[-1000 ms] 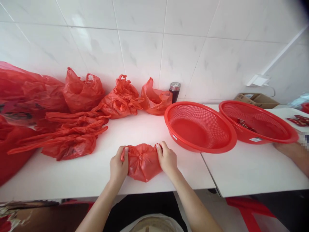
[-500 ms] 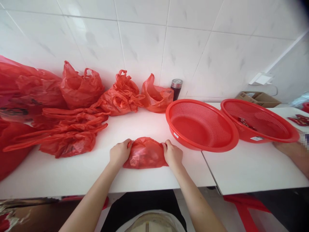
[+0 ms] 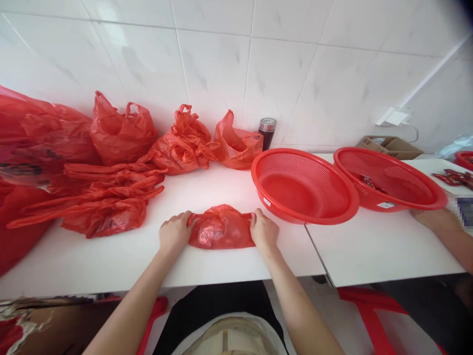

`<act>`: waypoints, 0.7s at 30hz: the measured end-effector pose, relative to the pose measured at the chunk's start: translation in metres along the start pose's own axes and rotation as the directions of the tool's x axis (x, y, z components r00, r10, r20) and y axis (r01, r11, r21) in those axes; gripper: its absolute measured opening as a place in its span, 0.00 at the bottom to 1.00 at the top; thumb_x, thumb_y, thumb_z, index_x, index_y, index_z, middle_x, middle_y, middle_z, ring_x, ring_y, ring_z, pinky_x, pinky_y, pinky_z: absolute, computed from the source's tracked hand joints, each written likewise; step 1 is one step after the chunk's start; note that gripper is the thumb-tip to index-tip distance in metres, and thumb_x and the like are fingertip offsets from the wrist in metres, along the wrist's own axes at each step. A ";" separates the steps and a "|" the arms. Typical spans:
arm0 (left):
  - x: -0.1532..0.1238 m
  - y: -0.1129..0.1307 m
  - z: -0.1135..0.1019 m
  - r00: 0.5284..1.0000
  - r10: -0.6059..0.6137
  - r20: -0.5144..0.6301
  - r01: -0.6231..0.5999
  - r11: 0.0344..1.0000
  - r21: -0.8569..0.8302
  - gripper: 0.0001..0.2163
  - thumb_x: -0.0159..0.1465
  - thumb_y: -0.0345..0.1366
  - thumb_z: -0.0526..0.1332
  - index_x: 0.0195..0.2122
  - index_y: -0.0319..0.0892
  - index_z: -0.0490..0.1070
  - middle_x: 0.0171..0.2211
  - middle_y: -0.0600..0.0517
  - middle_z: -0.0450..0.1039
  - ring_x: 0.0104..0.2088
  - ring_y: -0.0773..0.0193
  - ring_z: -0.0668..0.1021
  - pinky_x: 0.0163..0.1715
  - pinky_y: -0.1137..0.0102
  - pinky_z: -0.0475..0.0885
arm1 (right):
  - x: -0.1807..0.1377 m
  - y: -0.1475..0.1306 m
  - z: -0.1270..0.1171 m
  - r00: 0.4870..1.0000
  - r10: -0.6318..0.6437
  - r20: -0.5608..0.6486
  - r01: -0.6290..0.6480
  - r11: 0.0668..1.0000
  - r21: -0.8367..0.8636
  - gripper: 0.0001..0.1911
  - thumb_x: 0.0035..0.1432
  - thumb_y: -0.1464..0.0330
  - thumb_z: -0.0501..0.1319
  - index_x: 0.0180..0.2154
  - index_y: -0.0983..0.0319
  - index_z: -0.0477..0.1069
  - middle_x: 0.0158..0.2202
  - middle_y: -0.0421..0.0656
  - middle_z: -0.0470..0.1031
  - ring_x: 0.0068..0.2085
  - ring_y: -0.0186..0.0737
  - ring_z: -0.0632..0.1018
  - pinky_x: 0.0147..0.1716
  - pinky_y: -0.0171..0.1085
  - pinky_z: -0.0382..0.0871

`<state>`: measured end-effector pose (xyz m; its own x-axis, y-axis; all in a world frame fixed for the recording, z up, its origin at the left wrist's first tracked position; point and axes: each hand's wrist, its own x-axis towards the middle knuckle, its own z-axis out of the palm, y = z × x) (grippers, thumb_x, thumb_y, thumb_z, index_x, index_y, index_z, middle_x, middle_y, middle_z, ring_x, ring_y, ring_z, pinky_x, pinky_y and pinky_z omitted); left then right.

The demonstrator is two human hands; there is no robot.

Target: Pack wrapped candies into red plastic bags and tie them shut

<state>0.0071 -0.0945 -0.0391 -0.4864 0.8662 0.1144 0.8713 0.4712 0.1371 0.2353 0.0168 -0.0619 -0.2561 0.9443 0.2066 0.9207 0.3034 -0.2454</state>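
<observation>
A small red plastic bag point(image 3: 223, 231) lies on the white table in front of me, with shiny packets showing faintly through its film. My left hand point(image 3: 175, 231) is closed on the bag's left handle, and my right hand point(image 3: 264, 228) grips the right one. The handles are drawn out sideways, and the top of the bag is gathered between them. What exactly lies inside cannot be made out.
Several filled red bags point(image 3: 123, 130) line the wall at left. A perforated red basket point(image 3: 306, 187) stands right of my hands; a second basket point(image 3: 391, 182) holds some packets. Behind are a dark flask point(image 3: 266, 133) and a cardboard box point(image 3: 391, 147). A co-worker's arm point(image 3: 441, 224) reaches in at right.
My left hand has moved slightly left, pulling its handle out. The bag's top has tightened into a gathered line between both hands. My view has shifted a little.
</observation>
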 end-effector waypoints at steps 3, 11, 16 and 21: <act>-0.010 -0.015 -0.003 0.999 -0.045 0.009 0.045 0.999 -0.030 0.17 0.68 0.42 0.44 0.37 0.46 0.71 0.34 0.47 0.78 0.36 0.53 0.78 0.34 0.65 0.63 | 0.002 -0.001 0.001 1.000 0.029 -0.004 -0.029 0.999 0.014 0.09 0.67 0.67 0.51 0.38 0.60 0.69 0.24 0.40 0.74 0.25 0.36 0.73 0.24 0.35 0.44; -0.017 -0.040 -0.008 0.988 -0.123 0.088 0.139 0.968 -0.207 0.20 0.68 0.48 0.43 0.34 0.47 0.72 0.30 0.51 0.78 0.31 0.57 0.78 0.28 0.69 0.66 | 0.002 0.005 0.003 0.999 0.041 -0.031 -0.036 0.989 0.143 0.12 0.68 0.64 0.49 0.38 0.60 0.69 0.23 0.39 0.72 0.24 0.35 0.70 0.24 0.34 0.43; -0.015 -0.006 -0.040 0.978 -0.080 -0.192 0.033 0.971 -0.237 0.14 0.66 0.41 0.51 0.50 0.47 0.70 0.48 0.48 0.74 0.46 0.54 0.75 0.43 0.63 0.68 | 0.003 0.008 0.002 0.999 0.030 -0.039 -0.018 0.961 0.275 0.15 0.69 0.60 0.47 0.38 0.59 0.68 0.24 0.39 0.72 0.24 0.34 0.68 0.24 0.32 0.45; 0.001 0.059 -0.048 0.909 0.413 0.061 -0.381 0.880 -0.283 0.14 0.65 0.37 0.54 0.49 0.47 0.72 0.48 0.47 0.74 0.48 0.53 0.73 0.47 0.62 0.65 | 0.002 0.013 0.001 0.998 0.039 -0.039 -0.020 0.911 0.412 0.18 0.69 0.58 0.44 0.36 0.58 0.68 0.26 0.38 0.74 0.26 0.36 0.71 0.25 0.32 0.51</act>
<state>0.0549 -0.0733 0.0160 -0.0779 0.9919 0.1003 0.9340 0.0374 0.3552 0.2464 0.0229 -0.0652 -0.2083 0.9498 0.2336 0.7223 0.3104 -0.6180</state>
